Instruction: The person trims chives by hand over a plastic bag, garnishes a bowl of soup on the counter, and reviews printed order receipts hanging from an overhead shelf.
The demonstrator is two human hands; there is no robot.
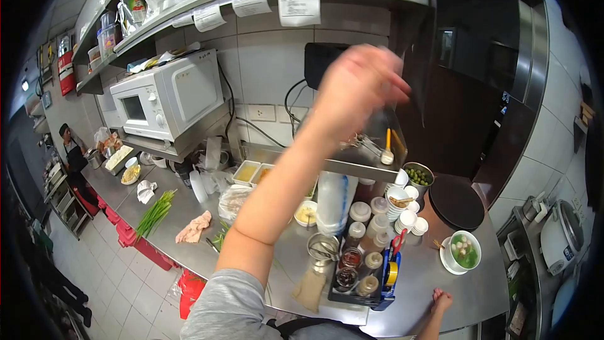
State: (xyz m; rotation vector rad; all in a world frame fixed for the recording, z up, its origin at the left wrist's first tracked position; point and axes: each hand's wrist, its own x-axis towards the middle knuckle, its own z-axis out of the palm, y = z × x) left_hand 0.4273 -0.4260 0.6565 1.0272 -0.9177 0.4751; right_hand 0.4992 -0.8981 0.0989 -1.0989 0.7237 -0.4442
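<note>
My left hand (368, 79) is raised in front of the wall, above the metal shelf. It is smeared by motion; its fingers look bent, and whatever they may hold cannot be made out. Low at the right, my right hand (442, 299) is by the counter's front edge, fingers curled in with nothing visible in them. Nearest to it stands a white bowl (465, 250) of green soup with pale pieces, set on a white saucer (448, 258). A caddy of bottles and jars (358, 255) is left of that hand. Beneath my left hand, a yellow-handled brush-like tool (387, 151) lies on the shelf.
A white microwave (170, 97) sits on a ledge at the left. Green stalks (156, 213), a piece of raw meat (194, 226) and a metal pot (323, 249) are on the counter. A round black lid-like disc (456, 201) lies behind the bowl. Another person (74, 151) stands far left.
</note>
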